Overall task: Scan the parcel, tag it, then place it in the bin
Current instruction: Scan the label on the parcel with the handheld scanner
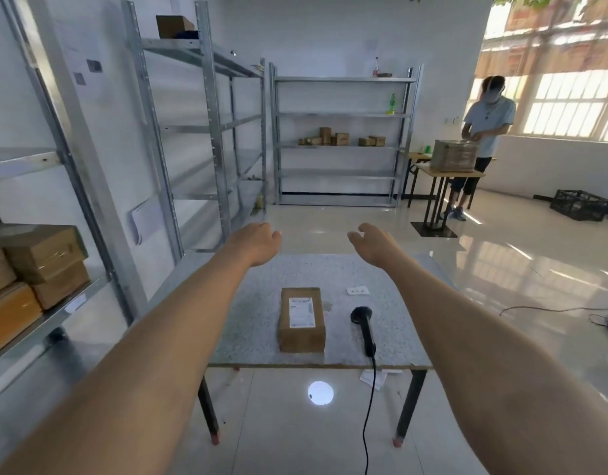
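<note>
On my speckled, matt grey table (pixel 261 323) lies a brown cardboard parcel (pixel 301 320) with a paper label (pixel 301 312); beside it a black scanner (pixel 364 325), probably plastic.

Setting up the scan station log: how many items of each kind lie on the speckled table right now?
Cardboard parcel: 1
Black handheld scanner: 1
Small white tag sheet: 1
Total: 3
Both hands hover above, empty.

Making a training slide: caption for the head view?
Both empty hands, left hand and right hand, outstretched above table holding parcel and scanner.
</note>
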